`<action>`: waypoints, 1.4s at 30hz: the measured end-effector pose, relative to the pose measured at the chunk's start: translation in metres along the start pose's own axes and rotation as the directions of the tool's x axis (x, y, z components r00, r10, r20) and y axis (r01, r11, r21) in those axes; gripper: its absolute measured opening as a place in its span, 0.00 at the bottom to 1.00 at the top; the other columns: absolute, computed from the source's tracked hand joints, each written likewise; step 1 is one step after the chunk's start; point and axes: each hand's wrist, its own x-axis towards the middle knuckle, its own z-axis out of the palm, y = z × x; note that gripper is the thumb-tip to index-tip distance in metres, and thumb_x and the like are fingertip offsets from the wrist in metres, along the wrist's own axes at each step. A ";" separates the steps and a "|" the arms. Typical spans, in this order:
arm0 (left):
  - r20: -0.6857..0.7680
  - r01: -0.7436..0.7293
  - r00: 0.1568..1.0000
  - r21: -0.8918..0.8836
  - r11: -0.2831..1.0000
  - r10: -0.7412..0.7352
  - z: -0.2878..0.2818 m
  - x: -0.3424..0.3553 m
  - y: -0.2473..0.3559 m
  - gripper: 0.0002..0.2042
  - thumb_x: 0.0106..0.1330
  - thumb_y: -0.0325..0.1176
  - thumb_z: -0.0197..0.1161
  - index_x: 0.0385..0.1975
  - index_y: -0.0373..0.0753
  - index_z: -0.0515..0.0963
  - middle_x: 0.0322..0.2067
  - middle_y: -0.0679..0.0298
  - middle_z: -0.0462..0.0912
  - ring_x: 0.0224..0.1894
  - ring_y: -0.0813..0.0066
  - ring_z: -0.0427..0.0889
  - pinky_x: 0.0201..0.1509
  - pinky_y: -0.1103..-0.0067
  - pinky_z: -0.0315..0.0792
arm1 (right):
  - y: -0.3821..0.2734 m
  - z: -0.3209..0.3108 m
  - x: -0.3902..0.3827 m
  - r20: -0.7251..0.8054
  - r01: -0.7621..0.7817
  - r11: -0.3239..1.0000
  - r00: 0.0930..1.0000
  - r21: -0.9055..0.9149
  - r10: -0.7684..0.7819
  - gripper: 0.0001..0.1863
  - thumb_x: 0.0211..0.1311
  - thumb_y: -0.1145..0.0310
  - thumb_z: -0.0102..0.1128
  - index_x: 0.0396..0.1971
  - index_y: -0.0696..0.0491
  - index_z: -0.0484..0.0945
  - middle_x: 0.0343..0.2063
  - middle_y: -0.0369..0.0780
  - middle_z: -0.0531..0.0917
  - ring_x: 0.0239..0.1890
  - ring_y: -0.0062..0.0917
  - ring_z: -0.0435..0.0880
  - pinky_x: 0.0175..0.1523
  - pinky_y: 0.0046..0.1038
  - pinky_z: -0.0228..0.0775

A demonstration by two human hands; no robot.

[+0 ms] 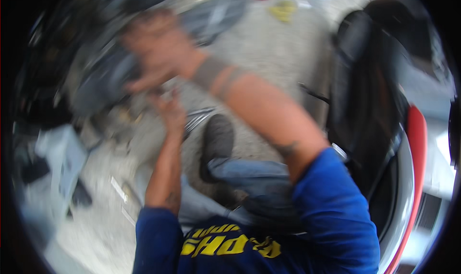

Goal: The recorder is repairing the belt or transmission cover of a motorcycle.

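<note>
My right arm reaches across to the upper left. My right hand (161,50) is strongly smeared by motion; its thumb sticks out, but the other fingers are not readable. A dark grey rounded part (108,77), blurred, lies just beyond it, and I cannot tell whether they touch. Lower down, close beneath the right hand, my left hand (170,113) is raised with its fingers apart, and nothing shows in it. Several shiny metal tools (198,118), perhaps wrenches, lie on the floor beside my left wrist.
A black seat-like part (367,81) and a red-edged panel (417,144) stand close on my right. On the left is a pale grey box (57,163). Dark machinery (43,81) fills the upper left. A yellow object (282,10) lies on the concrete floor (269,48) ahead.
</note>
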 end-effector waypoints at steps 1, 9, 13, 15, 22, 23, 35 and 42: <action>0.295 0.411 0.902 -0.370 0.833 -0.314 -0.015 0.012 0.023 0.35 0.71 0.43 0.50 0.68 0.26 0.46 0.65 0.34 0.51 0.69 0.42 0.50 0.74 0.63 0.39 | 0.009 0.006 -0.008 -0.017 0.033 0.999 0.999 0.026 -0.032 0.43 0.32 0.32 0.67 0.42 0.55 0.80 0.42 0.45 0.77 0.44 0.40 0.75 0.51 0.44 0.63; 0.231 0.523 0.789 -0.739 0.425 -0.569 -0.090 0.044 0.066 0.22 0.55 0.32 0.64 0.41 0.35 0.57 0.36 0.57 0.60 0.40 0.65 0.62 0.46 0.67 0.61 | 0.000 -0.020 0.011 0.291 0.091 0.988 0.955 -0.128 -0.050 0.48 0.38 0.34 0.68 0.55 0.54 0.72 0.49 0.47 0.74 0.52 0.43 0.72 0.56 0.45 0.61; 0.172 0.450 0.849 -0.731 0.512 -0.499 -0.071 0.054 0.051 0.25 0.56 0.31 0.62 0.47 0.31 0.55 0.40 0.53 0.63 0.43 0.61 0.66 0.51 0.62 0.60 | -0.011 -0.007 0.014 0.247 0.104 0.992 0.965 -0.071 -0.084 0.50 0.37 0.34 0.68 0.56 0.55 0.70 0.49 0.47 0.74 0.52 0.44 0.72 0.56 0.46 0.62; 0.026 0.309 0.890 -0.767 0.562 -0.454 -0.055 0.066 0.057 0.30 0.56 0.31 0.62 0.53 0.28 0.52 0.42 0.51 0.64 0.47 0.58 0.68 0.54 0.60 0.58 | -0.006 -0.007 0.013 0.308 0.145 0.989 0.943 -0.032 -0.128 0.50 0.37 0.34 0.69 0.56 0.55 0.70 0.48 0.47 0.74 0.51 0.44 0.73 0.56 0.45 0.63; 0.118 0.388 0.880 -0.735 0.555 -0.459 -0.071 0.061 0.054 0.22 0.57 0.30 0.61 0.45 0.30 0.58 0.37 0.52 0.67 0.40 0.59 0.70 0.47 0.62 0.62 | 0.015 0.004 -0.003 0.145 0.100 0.992 0.985 -0.075 -0.089 0.47 0.38 0.41 0.73 0.55 0.58 0.69 0.48 0.48 0.74 0.50 0.43 0.75 0.54 0.43 0.66; 0.147 0.407 0.874 -0.743 0.531 -0.464 -0.075 0.059 0.053 0.20 0.57 0.30 0.61 0.43 0.30 0.59 0.35 0.52 0.67 0.38 0.60 0.70 0.46 0.62 0.62 | 0.017 0.006 -0.005 0.129 0.139 0.988 0.983 -0.064 -0.130 0.47 0.39 0.41 0.73 0.55 0.58 0.69 0.49 0.49 0.75 0.50 0.44 0.75 0.55 0.43 0.66; 0.214 0.486 0.843 -0.697 0.528 -0.494 -0.101 0.047 0.054 0.18 0.59 0.31 0.60 0.41 0.29 0.60 0.31 0.50 0.69 0.38 0.58 0.72 0.42 0.61 0.64 | 0.025 0.011 -0.013 0.122 0.265 0.960 0.959 -0.085 -0.254 0.43 0.45 0.47 0.73 0.55 0.60 0.68 0.49 0.51 0.75 0.50 0.44 0.76 0.53 0.40 0.69; 0.194 0.231 0.972 -0.883 0.409 -0.131 -0.129 0.035 0.167 0.13 0.60 0.32 0.58 0.40 0.35 0.64 0.31 0.54 0.69 0.38 0.60 0.69 0.48 0.65 0.59 | 0.104 -0.009 -0.008 0.273 0.002 0.987 0.961 0.161 -0.047 0.29 0.54 0.56 0.68 0.53 0.56 0.73 0.50 0.47 0.77 0.53 0.38 0.76 0.55 0.36 0.69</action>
